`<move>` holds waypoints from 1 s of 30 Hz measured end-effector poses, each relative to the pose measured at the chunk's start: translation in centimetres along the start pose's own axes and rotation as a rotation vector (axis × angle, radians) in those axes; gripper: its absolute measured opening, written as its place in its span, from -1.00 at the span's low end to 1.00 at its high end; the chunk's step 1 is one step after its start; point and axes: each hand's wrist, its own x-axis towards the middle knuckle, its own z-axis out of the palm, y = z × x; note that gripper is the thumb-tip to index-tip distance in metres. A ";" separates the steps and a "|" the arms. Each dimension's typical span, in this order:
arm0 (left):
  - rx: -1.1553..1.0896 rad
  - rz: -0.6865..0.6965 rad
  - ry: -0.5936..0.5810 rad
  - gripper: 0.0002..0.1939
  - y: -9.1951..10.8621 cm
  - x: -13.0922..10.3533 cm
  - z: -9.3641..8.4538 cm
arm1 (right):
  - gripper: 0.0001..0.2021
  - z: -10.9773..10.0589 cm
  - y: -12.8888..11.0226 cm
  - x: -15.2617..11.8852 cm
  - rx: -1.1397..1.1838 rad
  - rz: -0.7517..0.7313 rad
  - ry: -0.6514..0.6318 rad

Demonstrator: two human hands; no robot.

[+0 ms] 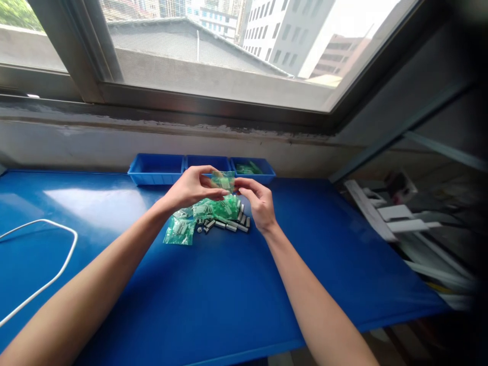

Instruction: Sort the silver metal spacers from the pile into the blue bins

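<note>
A small green transparent bag (pixel 224 181) with something pale inside is raised between my two hands. My left hand (pixel 195 186) pinches its left side between thumb and fingers. At its right edge, the thumb and fingertips of my right hand (pixel 259 201) are closed on the bag. Below them lies a pile of green bags (pixel 219 207) holding small parts, with one separate green bag (pixel 180 231) at the pile's lower left. Several loose silvery and black parts (pixel 231 226) lie along the pile's front and right.
Behind the hands stand a left blue bin (pixel 157 169), a middle blue bin (pixel 208 162) and a right blue bin (pixel 252 168) with green bags inside. A white cable (pixel 72 249) curves over the blue table (pixel 213 300). White items (pixel 400 218) sit at right.
</note>
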 end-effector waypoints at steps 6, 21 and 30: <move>0.066 0.013 0.014 -0.31 0.0 -0.1 0.4 | -0.75 0.5 -0.4 -0.2 0.156 0.101 -0.063; 0.850 0.151 -0.379 -0.46 1.4 -0.6 -1.4 | -0.80 -1.9 1.4 3.1 0.382 0.315 0.432; 1.023 0.202 -0.453 -0.64 -0.4 -0.3 0.3 | -0.76 -1.5 0.9 1.4 0.173 0.310 0.286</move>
